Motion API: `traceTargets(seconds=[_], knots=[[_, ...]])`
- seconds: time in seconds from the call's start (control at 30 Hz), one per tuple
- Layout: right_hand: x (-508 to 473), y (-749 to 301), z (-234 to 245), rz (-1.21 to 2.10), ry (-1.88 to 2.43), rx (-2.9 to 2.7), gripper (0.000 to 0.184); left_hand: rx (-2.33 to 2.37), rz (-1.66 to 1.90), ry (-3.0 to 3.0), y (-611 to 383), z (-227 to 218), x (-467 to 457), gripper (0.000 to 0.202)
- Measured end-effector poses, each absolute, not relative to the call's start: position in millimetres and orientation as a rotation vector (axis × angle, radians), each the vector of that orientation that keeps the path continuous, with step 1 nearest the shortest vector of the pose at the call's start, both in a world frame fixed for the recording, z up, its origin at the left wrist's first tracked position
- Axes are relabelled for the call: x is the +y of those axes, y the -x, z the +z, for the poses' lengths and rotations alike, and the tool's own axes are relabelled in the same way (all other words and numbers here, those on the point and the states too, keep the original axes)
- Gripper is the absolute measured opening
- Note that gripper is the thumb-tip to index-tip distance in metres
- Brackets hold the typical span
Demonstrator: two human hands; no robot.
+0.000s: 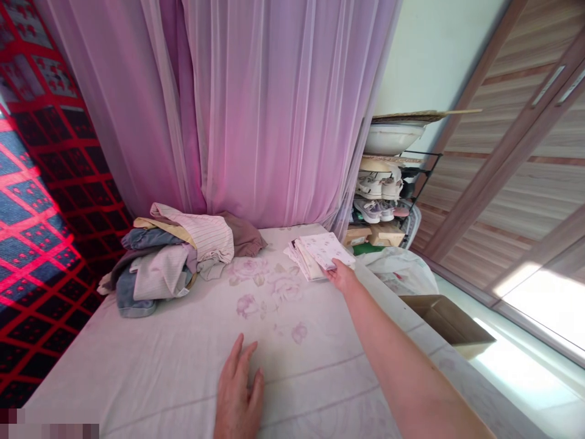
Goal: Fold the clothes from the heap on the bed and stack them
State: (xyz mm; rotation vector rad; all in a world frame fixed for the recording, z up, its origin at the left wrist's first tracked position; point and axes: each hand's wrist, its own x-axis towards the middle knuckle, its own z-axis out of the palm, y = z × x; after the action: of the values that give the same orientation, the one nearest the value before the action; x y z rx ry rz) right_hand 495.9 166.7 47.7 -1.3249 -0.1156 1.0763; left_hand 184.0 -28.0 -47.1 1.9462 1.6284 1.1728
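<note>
My left hand [238, 395] lies flat and open on the white flowered bed sheet [192, 360], near the front edge. My right arm reaches far forward; my right hand [340, 275] rests on the near edge of a folded white printed cloth [320, 251] at the far right of the bed, fingers closed on its edge. A pile of unfolded clothes [173, 259], striped, grey and brown, lies at the far left of the bed.
A pink sheer curtain [256, 110] hangs behind the bed. A red and black patterned fabric [41, 201] is on the left. A shoe rack [386, 195] with shoes stands to the right, a cardboard box [450, 323] on the floor, and wooden sliding doors [516, 158] beyond.
</note>
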Motion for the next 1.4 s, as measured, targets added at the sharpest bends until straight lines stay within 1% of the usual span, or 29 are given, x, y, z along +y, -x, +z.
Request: traceTargets(seconds=[0.17, 0.3, 0.37, 0.47, 0.57, 0.73, 0.8, 0.87, 0.9, 0.93, 0.97, 1.03, 1.1, 1.13, 1.23, 1.4], knots=[[192.2, -502.8, 116.2, 1.02, 1.235, -0.239, 0.011, 1.612, 1.135, -1.953, -182.6, -48.0, -28.7, 0.039], [195.7, -495.7, 168.4, 0.99, 1.085, -0.399, 0.014, 1.608, 1.132, -1.936, -182.9, -45.5, -29.4, 0.038], [185.5, -486.0, 182.6, 0.987, 0.962, -0.451, 0.014, 1.612, 1.142, -1.923, -183.6, -44.0, -29.7, 0.037], [156.6, -467.3, 187.0, 1.014, 0.882, -0.376, 0.014, 1.608, 1.154, -1.903, -184.3, -43.2, -29.9, 0.038], [118.0, -450.7, 177.0, 1.068, 0.904, -0.345, 0.015, 1.594, 1.187, -1.878, -185.3, -44.5, -29.8, 0.04], [69.5, -426.3, 154.1, 1.171, 1.009, -0.517, 0.022, 1.598, 1.224, -1.842, -188.5, -46.4, -29.1, 0.038], [69.0, -411.9, 145.6, 1.284, 1.05, -0.576, 0.033, 1.596, 1.236, -1.83, -189.0, -45.7, -28.5, 0.037], [80.8, -396.9, 134.7, 1.462, 1.085, -0.649, 0.048, 1.59, 1.257, -1.813, -188.9, -44.2, -28.0, 0.037], [89.7, -390.9, 127.7, 1.533, 1.111, -0.685, 0.053, 1.586, 1.268, -1.804, -188.6, -43.4, -27.8, 0.037], [99.4, -386.7, 119.6, 1.547, 1.185, -0.708, 0.054, 1.582, 1.277, -1.797, -188.3, -42.5, -27.8, 0.037], [108.8, -384.7, 110.5, 1.495, 1.291, -0.737, 0.05, 1.581, 1.283, -1.791, -188.1, -41.6, -27.8, 0.037], [122.8, -387.8, 90.5, 1.207, 1.54, -0.861, 0.033, 1.582, 1.287, -1.785, -188.1, -40.3, -28.2, 0.037], [126.6, -398.4, 70.4, 1.032, 1.655, -0.888, 0.017, 1.585, 1.283, -1.788, -188.6, -39.6, -28.8, 0.037], [124.5, -405.4, 61.0, 0.966, 1.699, -0.897, 0.015, 1.589, 1.279, -1.791, -189.0, -39.5, -29.0, 0.038], [106.7, -427.6, 37.6, 0.836, 1.821, -0.911, 0.018, 1.604, 1.268, -1.794, -190.1, -40.3, -29.4, 0.039], [69.5, -451.5, 14.4, 0.642, 1.946, -0.923, 0.023, 1.588, 1.265, -1.798, -190.6, -41.3, -29.4, 0.04]])
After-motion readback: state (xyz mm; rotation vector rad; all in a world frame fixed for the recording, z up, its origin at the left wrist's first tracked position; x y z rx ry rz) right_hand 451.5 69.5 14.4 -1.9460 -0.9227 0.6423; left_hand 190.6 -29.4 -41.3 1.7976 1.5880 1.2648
